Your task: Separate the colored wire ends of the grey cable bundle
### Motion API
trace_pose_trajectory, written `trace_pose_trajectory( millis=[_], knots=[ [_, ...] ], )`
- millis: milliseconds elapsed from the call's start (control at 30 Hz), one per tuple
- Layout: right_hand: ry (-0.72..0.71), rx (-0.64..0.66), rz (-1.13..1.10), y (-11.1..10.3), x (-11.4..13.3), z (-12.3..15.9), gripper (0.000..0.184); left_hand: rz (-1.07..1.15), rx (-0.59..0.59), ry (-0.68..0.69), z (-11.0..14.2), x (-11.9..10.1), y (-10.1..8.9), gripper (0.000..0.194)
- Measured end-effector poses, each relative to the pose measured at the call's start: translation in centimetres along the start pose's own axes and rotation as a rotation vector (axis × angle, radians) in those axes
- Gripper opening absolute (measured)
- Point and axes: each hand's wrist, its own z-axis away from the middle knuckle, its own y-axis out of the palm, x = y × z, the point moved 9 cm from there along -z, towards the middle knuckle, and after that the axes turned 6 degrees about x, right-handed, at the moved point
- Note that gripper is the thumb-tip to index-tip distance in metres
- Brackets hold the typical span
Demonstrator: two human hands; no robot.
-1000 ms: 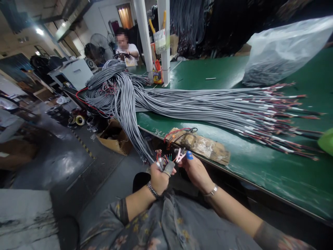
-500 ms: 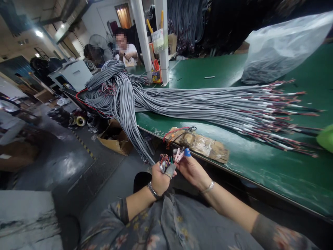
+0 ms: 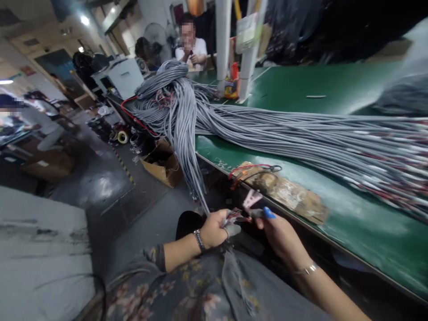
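Observation:
My left hand (image 3: 216,229) is closed around the end of a bundle of grey cables (image 3: 203,203), with thin coloured wire ends (image 3: 234,216) sticking out past its fingers. My right hand (image 3: 282,236), a blue cover on one fingertip and a grey one on another, pinches at the tips of those wires. How many wires it grips is too blurred to tell. Just above its fingertips, a pale pink clip (image 3: 251,199) shows by the bench edge. The grey cables run from my left hand up to a large heap (image 3: 182,96) on the bench.
More grey cables (image 3: 284,131) stretch rightward along the green bench (image 3: 284,96). A taped cardboard piece (image 3: 294,198) with red and black leads lies at the near edge. White posts (image 3: 248,67) stand behind. An open carton (image 3: 163,167) sits on the floor. Another person (image 3: 199,49) is across the bench.
My view has swung left. My right hand has drawn away from my left, and its fingers now pinch at the wire tips. My left hand still holds the cable bundle.

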Motion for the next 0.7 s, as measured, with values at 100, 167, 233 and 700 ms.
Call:
trace_pose_trajectory(
  millis=[100,167,233,700],
  knots=[
    [0.008,0.079,0.119,0.1,0.1,0.8,0.042,-0.016,0.042,0.002,0.2,0.3,0.8,0.028],
    [0.042,0.126,0.106,0.4,-0.2,1.2,0.043,-0.031,0.058,0.003,0.1,0.7,1.3,0.028],
    [0.08,0.181,0.158,0.8,-0.4,1.4,0.05,-0.037,0.058,0.009,0.0,0.9,1.5,0.025],
    [-0.395,0.283,0.674,4.3,4.6,4.3,0.019,-0.556,0.131,0.093,0.4,-1.0,2.4,0.024]
  ],
)
